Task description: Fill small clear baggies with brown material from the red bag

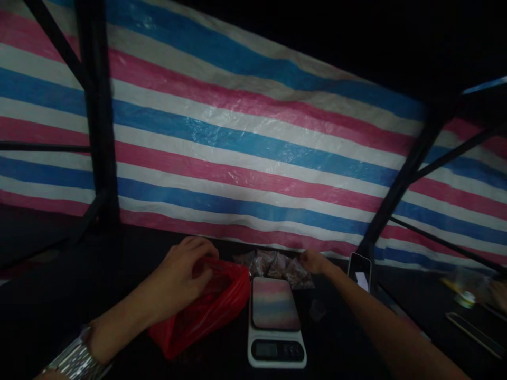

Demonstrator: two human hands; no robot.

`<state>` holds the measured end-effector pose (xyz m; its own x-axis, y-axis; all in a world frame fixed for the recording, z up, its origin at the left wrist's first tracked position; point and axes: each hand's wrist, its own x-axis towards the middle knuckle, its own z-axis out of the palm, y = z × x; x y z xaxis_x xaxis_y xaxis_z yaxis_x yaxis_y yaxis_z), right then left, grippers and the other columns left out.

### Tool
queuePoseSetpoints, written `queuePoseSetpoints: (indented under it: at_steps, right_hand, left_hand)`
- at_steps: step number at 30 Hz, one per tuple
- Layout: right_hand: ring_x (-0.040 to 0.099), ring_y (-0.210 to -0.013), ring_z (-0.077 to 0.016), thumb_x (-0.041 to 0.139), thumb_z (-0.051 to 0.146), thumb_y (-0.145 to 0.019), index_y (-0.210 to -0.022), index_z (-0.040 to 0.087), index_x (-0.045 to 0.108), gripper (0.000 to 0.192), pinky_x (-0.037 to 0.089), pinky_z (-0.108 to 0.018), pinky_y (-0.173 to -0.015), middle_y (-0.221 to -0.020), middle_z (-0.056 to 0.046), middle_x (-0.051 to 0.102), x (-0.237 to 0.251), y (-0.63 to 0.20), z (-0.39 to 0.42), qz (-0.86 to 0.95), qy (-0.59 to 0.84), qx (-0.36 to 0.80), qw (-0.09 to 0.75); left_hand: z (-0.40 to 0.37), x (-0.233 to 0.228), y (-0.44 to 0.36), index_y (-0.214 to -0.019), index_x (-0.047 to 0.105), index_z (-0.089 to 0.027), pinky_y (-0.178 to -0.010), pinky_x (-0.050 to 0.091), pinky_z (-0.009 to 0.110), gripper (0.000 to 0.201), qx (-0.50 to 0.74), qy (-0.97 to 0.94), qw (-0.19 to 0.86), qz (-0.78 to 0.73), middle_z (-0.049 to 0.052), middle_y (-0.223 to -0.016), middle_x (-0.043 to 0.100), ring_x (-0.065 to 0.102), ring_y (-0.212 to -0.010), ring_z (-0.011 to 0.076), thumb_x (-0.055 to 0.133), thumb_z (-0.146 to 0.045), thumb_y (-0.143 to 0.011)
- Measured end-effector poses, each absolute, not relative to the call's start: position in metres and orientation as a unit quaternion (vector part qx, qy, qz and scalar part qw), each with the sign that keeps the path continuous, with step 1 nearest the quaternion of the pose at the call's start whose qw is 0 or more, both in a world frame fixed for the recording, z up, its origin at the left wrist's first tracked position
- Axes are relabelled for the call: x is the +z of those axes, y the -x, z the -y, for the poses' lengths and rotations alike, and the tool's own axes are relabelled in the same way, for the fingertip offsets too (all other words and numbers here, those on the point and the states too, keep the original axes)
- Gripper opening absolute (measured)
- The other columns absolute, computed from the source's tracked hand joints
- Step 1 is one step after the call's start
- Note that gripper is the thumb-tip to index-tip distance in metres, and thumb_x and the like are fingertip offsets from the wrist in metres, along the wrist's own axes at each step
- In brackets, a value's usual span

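Observation:
My left hand, with a metal-band watch at the wrist, grips the rim of a red plastic bag. The bag's mouth gapes, and its inside is too dark to make out. Right of it lies a white digital kitchen scale, its shiny platform bare. Behind the scale, several small clear plastic bags with brownish contents sit in a row. My right hand is closed at the right end of this row, its fingertips at the top of the last small bag; the fingers are dim and partly hidden.
A phone leans upright beyond my right forearm. A small clear piece lies right of the scale. Farther right are another phone, a small white container and part of another person's hand. Striped sheeting and dark metal posts stand behind.

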<state>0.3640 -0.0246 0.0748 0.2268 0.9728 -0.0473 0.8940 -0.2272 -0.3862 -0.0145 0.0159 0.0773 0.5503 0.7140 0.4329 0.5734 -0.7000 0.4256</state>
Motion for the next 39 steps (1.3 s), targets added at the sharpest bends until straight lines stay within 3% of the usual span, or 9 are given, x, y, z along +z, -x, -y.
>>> queuePoseSetpoints:
  at_steps: [8,11,14,19,22,28,31,35,39]
  right_hand:
    - [0.069,-0.114,-0.0303,0.07,0.041,-0.1,-0.131,0.018,0.066,0.039,0.061,-0.047,-0.093,-0.136,-0.007,0.066,0.059,-0.381,0.033,0.534,0.796,0.198,0.204]
    - [0.071,-0.097,-0.0232,0.07,0.039,-0.099,-0.115,0.015,0.073,0.029,0.061,-0.039,-0.084,-0.115,-0.006,0.074,0.078,-0.375,0.041,0.537,0.77,0.217,0.266]
    - [0.066,-0.073,-0.0171,0.072,0.039,-0.09,-0.09,0.015,0.08,0.025,0.05,-0.028,-0.068,-0.083,-0.003,0.075,0.094,-0.358,0.052,0.533,0.743,0.223,0.338]
    - [0.062,-0.067,-0.0137,0.074,0.047,-0.082,-0.089,0.02,0.081,0.029,0.045,-0.025,-0.064,-0.08,-0.001,0.075,0.096,-0.298,0.056,0.521,0.695,0.247,0.43]
    - [0.061,-0.065,-0.0129,0.084,0.042,-0.072,-0.077,0.02,0.079,0.023,0.045,-0.024,-0.064,-0.074,0.001,0.073,0.081,-0.252,0.046,0.522,0.61,0.348,0.484]
    - [0.062,-0.064,-0.0119,0.097,0.047,-0.061,-0.073,0.017,0.078,0.038,0.044,-0.023,-0.064,-0.069,0.0,0.073,0.051,-0.2,0.033,0.483,0.526,0.474,0.515]
    - [0.066,-0.069,-0.0137,0.096,0.048,-0.064,-0.078,0.016,0.08,0.039,0.046,-0.023,-0.066,-0.074,-0.002,0.076,0.049,-0.196,0.035,0.48,0.501,0.514,0.504]
    - [0.067,-0.077,-0.0147,0.087,0.043,-0.074,-0.087,0.017,0.081,0.029,0.047,-0.024,-0.072,-0.082,-0.002,0.077,0.055,-0.19,0.033,0.475,0.504,0.518,0.502]
    - [0.063,-0.071,-0.0141,0.072,0.031,-0.082,-0.078,0.017,0.077,0.015,0.046,-0.024,-0.068,-0.073,0.001,0.071,0.056,-0.174,0.019,0.484,0.531,0.467,0.515]
  left_hand:
    - [-0.026,0.061,-0.027,-0.084,0.068,-0.027,-0.088,0.053,0.037,0.019,0.522,-0.729,0.254,-0.364,0.003,-0.092,0.073,0.068,-0.09,0.0251,0.051,-0.034,-0.081]
    - [-0.02,0.051,-0.033,-0.079,0.067,-0.03,-0.074,0.053,0.033,0.016,0.504,-0.711,0.333,-0.36,0.0,-0.08,0.071,0.068,-0.077,0.0226,0.052,-0.034,-0.081]
    - [-0.01,0.042,-0.037,-0.078,0.069,-0.031,-0.075,0.054,0.032,0.017,0.474,-0.718,0.373,-0.349,-0.001,-0.083,0.075,0.071,-0.081,0.0225,0.054,-0.035,-0.084]
    - [0.002,0.034,-0.053,-0.096,0.073,-0.032,-0.081,0.056,0.031,0.028,0.392,-0.693,0.491,-0.353,0.0,-0.096,0.08,0.075,-0.093,0.0243,0.053,-0.051,-0.091]
    - [0.001,0.026,-0.061,-0.101,0.072,-0.027,-0.085,0.056,0.031,0.037,0.387,-0.67,0.542,-0.327,0.004,-0.101,0.079,0.074,-0.096,0.0242,0.057,-0.06,-0.092]
    - [-0.005,0.001,-0.053,-0.079,0.063,-0.023,-0.054,0.04,0.025,0.05,0.425,-0.602,0.587,-0.334,-0.006,-0.062,0.055,0.048,-0.055,0.0128,0.06,-0.072,-0.089]
    - [-0.004,-0.002,-0.044,-0.087,0.065,-0.024,-0.058,0.045,0.025,0.053,0.425,-0.581,0.6,-0.348,-0.005,-0.067,0.059,0.053,-0.06,0.0142,0.06,-0.077,-0.086]
    - [-0.008,0.009,-0.036,-0.093,0.067,-0.026,-0.089,0.052,0.029,0.039,0.444,-0.597,0.543,-0.389,0.002,-0.095,0.071,0.067,-0.094,0.0217,0.066,-0.064,-0.085]
    - [-0.019,0.025,-0.03,-0.082,0.063,-0.026,-0.07,0.049,0.028,0.029,0.425,-0.676,0.484,-0.358,-0.001,-0.08,0.066,0.061,-0.075,0.019,0.052,-0.05,-0.094]
